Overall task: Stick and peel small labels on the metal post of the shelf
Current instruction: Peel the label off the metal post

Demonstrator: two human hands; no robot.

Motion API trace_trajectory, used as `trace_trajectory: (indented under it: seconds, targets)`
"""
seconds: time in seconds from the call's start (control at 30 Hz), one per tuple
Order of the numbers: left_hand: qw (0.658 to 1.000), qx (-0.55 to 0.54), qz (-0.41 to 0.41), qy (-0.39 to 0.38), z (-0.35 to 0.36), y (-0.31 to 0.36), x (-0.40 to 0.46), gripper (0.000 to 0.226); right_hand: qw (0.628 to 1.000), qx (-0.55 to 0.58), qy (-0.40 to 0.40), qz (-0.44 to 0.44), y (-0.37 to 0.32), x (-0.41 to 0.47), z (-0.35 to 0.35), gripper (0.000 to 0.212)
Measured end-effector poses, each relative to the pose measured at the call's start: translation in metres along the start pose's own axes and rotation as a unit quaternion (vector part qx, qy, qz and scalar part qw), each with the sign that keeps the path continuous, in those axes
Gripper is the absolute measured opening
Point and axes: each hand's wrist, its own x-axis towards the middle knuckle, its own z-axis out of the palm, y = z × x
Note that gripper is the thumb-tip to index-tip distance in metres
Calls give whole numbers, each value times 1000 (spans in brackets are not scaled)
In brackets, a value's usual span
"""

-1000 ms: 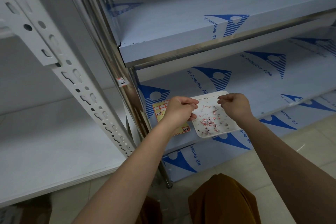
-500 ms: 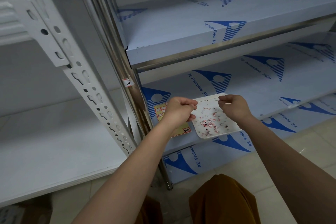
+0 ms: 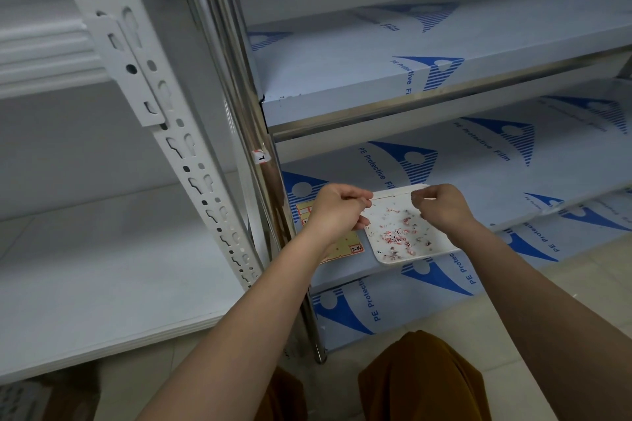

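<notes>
Basically same as before: left hand [image 3: 337,212] and right hand [image 3: 441,207] pinched shut over tray [image 3: 437,251] (contents unclear); label [image 3: 260,156] wrapped crosswise on slanting post [image 3: 236,78].

It looks like a storeroom; a steel shelf unit [image 3: 427,78] still wears blue-printed protective film; a white slotted rack [image 3: 164,106] stands beside it on a tiled floor [image 3: 513,335].

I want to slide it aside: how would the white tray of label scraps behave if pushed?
The white tray looks thin and shallow, so probably light and easy to slide on the film-covered shelf. Its near edge seems to overhang slightly, so it might tip. The loose label scraps would likely scatter.
</notes>
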Motion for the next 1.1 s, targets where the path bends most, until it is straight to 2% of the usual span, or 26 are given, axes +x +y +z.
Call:
trace_trajectory:
  seconds: [0.27, 0.4, 0.53, 0.67, 0.97, 1.1]
  targets:
    - [1000, 2, -5, -2, 2, -3, 4, 25, 999, 15, -31, 7, 6, -1, 2, 38]
    - [1000, 4, -9, -4, 4, -7, 8, 25, 999, 29, 12, 13, 10, 3, 4, 9]
    - [1000, 4, -18, -9, 8, -11, 13, 25, 994, 73, 75, 24, 14, 9, 6, 19]
    - [999, 6, -29, -12, 10, -14, 19, 25, 992, 101, 60, 43, 19, 16, 10, 15]
    - [999, 14, -43, -23, 17, -20, 30, 25, 999, 21, 31, -26, 33, 26, 13, 27]
    - [999, 16, -45, -23, 18, -22, 33, 25, 998, 32, 48, -23, 34, 28, 15, 17]
